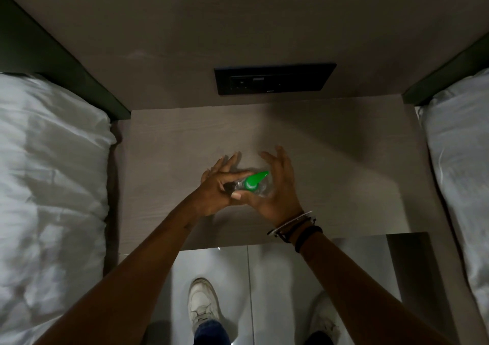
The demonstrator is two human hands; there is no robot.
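White sneakers (pixel 203 301) stand on the pale glossy floor (pixel 238 265) at the near edge, toes toward the bench (pixel 330 164), so the person faces it squarely with both arms stretched forward. Over the bench top the two hands meet around a small clear bottle with a green cap (pixel 255 183), which lies tipped on its side in the air between them rather than resting on the wood. The left hand (pixel 215 188) pinches the bottle's near end between thumb and curled fingers (pixel 232 176), probably to steady it. The right hand (pixel 275 185) (dark bands circle its wrist) cups the far side, its fingers spread wide and only loosely bent; whether the palm presses the plastic cannot be told. White bedding lies on either side, the left bed (pixel 53 172) and the right bed (pixel 457 154). Farther off, a dark socket panel (pixel 275 80) sits in the wall.
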